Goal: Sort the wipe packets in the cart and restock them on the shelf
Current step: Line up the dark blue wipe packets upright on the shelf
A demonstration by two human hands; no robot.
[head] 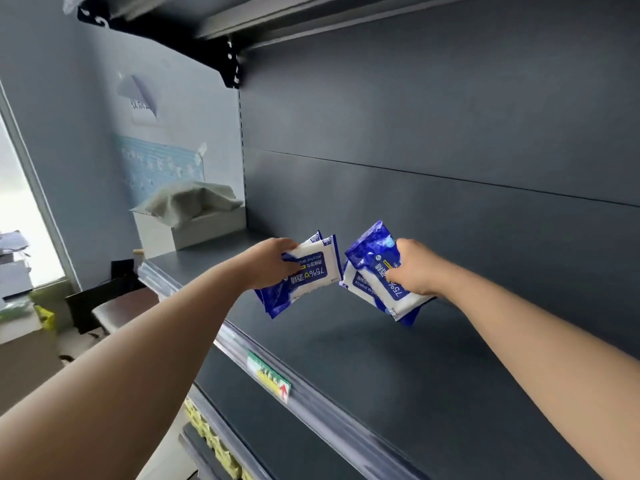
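My left hand [268, 268] grips a small stack of blue-and-white alcohol wipe packets [308, 271], held just above the dark grey shelf [398, 358]. My right hand [417, 268] grips a second stack of the same wipe packets [372, 271], tilted, with its lower corner close to the shelf surface. The two stacks sit side by side with a narrow gap between them, over the left-middle part of the shelf. The cart is out of view.
A white open box with a grey cloth [194, 216] stands at the shelf's far left end. A price label [270, 377] sits on the front rail. Another shelf [311, 19] hangs overhead. Yellow packs [214, 445] show on a lower level.
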